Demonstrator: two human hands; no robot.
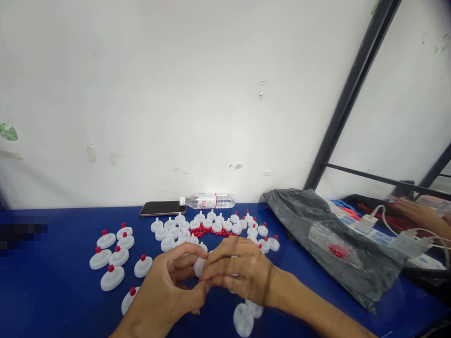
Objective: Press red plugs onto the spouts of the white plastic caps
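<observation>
My left hand (175, 286) curls its fingers and thumb around a white plastic nozzle cap (199, 266) above the blue table. From the right, my right hand (239, 271) closes its fingers on the same cap, hiding most of it. Ahead of my hands stand several white nozzle caps (167, 243) without red tips. Among them lies a scatter of small red tips (200, 231). To the left are several white caps with red tips (112, 278), and more red-tipped caps (273, 243) stand on the right. Below my right hand, a white cap (243, 320) lies tipped over.
A clear water bottle (214, 201) lies by the wall, its neck at a dark phone (162, 208). On the right a grey plastic bag (317, 234) carries a clear bag of red tips (336, 249). Beyond are a power strip (384, 237), cables and another person's hand (419, 211).
</observation>
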